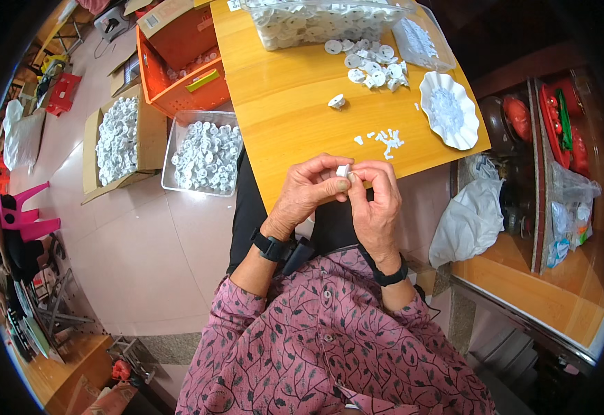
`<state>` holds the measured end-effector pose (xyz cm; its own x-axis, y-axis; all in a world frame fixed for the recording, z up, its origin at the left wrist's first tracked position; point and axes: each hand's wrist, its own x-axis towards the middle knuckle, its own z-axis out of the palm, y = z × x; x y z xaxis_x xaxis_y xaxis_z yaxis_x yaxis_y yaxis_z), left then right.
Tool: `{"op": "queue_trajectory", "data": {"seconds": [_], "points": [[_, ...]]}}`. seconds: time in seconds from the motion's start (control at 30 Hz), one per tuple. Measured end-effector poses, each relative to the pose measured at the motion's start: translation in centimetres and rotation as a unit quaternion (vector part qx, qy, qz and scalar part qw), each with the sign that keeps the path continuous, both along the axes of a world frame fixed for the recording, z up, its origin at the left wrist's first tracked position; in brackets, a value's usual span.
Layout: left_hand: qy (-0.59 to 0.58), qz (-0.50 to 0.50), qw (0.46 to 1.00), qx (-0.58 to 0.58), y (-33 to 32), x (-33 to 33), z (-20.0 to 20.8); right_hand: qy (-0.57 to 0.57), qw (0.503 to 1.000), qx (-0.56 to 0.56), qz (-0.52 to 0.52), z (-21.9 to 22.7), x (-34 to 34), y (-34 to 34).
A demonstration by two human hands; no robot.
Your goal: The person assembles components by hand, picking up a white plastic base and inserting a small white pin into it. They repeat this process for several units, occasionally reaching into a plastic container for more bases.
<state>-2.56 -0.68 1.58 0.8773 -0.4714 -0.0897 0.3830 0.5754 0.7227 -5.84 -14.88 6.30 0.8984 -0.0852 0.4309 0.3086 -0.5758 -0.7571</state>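
Over the near edge of the wooden table (281,90), both my hands meet at a small white plastic part (343,170). My left hand (310,188) pinches it between thumb and fingers. From the other side my right hand (374,197) also has thumb and fingertips closed at it; whether a second tiny piece is between them is hidden. Just beyond my fingers lie several little white plastic pegs (390,142). A single round white part (337,102) sits farther off, and a heap of similar round parts (374,66) lies behind it.
A fluted white dish (472,131) of small clear pieces stands at the table's right edge. At the back are a full clear bin (268,38) and a clear tray (445,61). Left on the floor: a clear tub (167,181), a cardboard box (91,166) and an orange crate (170,100).
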Motion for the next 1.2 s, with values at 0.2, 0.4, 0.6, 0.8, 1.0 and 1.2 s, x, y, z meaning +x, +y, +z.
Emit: {"op": "queue_trajectory", "data": {"seconds": [0.2, 0.4, 0.6, 0.8, 1.0, 1.2], "points": [[0.024, -0.008, 1.000, 0.000, 0.2, 0.0, 0.0, 0.029, 0.995, 0.091, 0.023, -1.2, -0.1, -0.5], [0.024, -0.004, 1.000, 0.002, 0.1, 0.1, 0.1, 0.128, 0.953, 0.272, 0.032, -1.1, -0.3, -0.5], [0.009, -0.012, 1.000, -0.014, 0.1, 0.1, 0.0, 0.156, 0.944, 0.290, 0.019, -0.9, -0.3, -0.3], [0.015, -0.005, 1.000, 0.006, 0.5, -0.2, 0.2, 0.127, 0.959, 0.253, 0.025, -1.2, -0.2, 0.1], [0.017, -0.020, 1.000, 0.017, 1.2, -0.2, 1.5, 0.140, 0.955, 0.258, 0.027, -1.0, -0.2, 0.4], [-0.009, 0.041, 0.996, 0.082, 3.8, -0.7, 1.9, 0.175, 0.940, 0.288, 0.046, -0.9, 0.0, 2.1]]}}
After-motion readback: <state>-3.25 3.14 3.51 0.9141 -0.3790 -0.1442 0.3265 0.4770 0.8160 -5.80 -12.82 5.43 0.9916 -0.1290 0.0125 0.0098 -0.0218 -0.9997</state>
